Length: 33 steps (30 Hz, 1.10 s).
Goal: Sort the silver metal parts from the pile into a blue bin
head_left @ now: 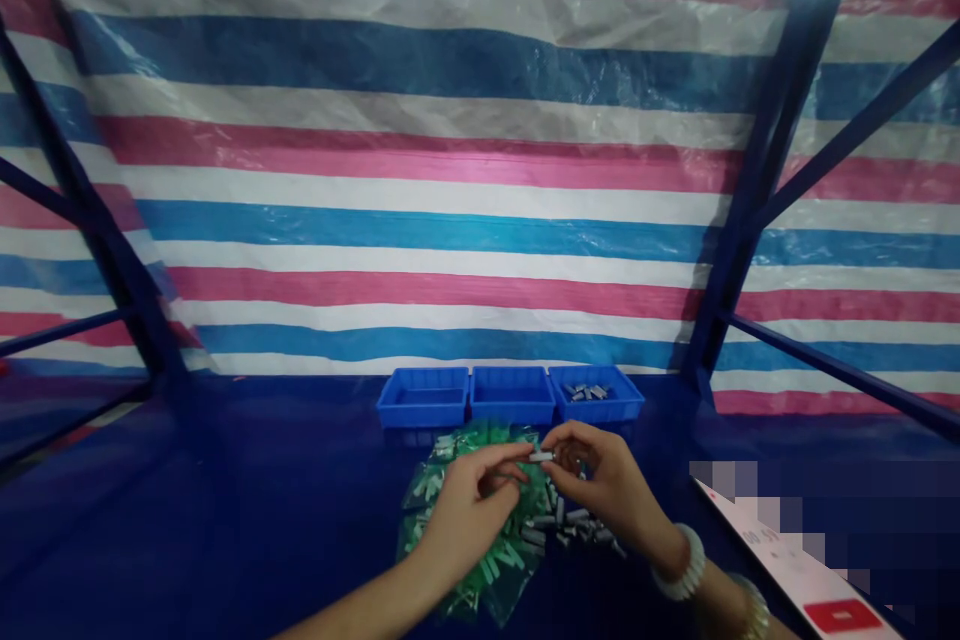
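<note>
Over the pile, my right hand (592, 465) pinches a small silvery-white metal piece (541, 457) between thumb and fingers. The fingertips of my left hand (480, 500) reach the piece's left end; the left fingers are curled, and whether they grip it is hard to tell. Beneath both hands lies a clear and green plastic bag (499, 565) with pale green strips. Loose metal pieces (577, 525) are scattered beside the bag, under my right hand.
Three blue trays stand in a row behind the hands: left (424, 410), middle (512, 410) and right (619, 408); the right one holds several metal pieces. A pale board (795, 560) lies at the right. Blue metal posts flank the dark blue table (285, 500), backed by striped sheeting.
</note>
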{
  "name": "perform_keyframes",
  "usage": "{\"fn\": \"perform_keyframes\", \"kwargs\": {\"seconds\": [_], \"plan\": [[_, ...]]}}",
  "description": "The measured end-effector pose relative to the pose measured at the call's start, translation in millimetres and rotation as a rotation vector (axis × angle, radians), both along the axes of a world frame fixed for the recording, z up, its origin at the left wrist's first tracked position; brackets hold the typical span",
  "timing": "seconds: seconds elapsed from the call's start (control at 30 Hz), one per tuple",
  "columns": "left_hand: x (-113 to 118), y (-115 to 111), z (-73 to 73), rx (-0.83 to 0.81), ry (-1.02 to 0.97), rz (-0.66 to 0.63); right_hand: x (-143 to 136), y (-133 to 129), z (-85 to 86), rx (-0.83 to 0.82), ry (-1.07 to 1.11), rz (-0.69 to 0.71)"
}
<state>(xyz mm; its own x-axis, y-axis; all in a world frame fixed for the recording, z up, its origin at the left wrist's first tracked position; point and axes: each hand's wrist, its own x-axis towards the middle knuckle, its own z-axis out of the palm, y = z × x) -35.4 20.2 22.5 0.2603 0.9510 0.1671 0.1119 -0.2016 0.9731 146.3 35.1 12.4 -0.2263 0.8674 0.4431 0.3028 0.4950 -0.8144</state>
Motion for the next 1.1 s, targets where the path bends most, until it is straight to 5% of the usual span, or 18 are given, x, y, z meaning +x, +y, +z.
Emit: {"fn": "perform_keyframes", "kwargs": {"seconds": [0.2,0.37,0.5,0.67,0.77,0.87,1.0,1.1], "plan": [[8.8,-12.5,-3.7,-0.309,-0.232,-0.193,-6.0,-13.6,5.9,0.242,-0.149,0.055],[8.1,-13.7,-4.8,-0.401,-0.376,-0.081,-3.7,-12.5,5.2,0.249,-0.142,0.039],[3.7,-12.4,-1.4,-0.193,-0.282,0.056,-0.8,-5.7,1.8,0.121,-0.012,0.004],[2.7,-15.2,1.3,0.117,-0.078,0.028,-6.9,2.4,-9.9,-0.258,0.334,0.231],[2.5,-14.3,-1.2,0.197,-0.009,0.04,-9.3,6.2,-15.3,-0.343,0.428,0.308],[-0.1,-9.1,-5.4,0.204,0.014,0.062,-0.4,16.0,-13.9,-0.24,0.392,0.189],[-4.4,-1.9,-10.3,0.202,0.039,0.125,27.1,46.6,-6.6,0.084,0.079,-0.252],[-5.5,0.5,-12.5,0.197,0.047,0.148,46.5,69.4,-3.4,0.143,-0.026,-0.407]]}}
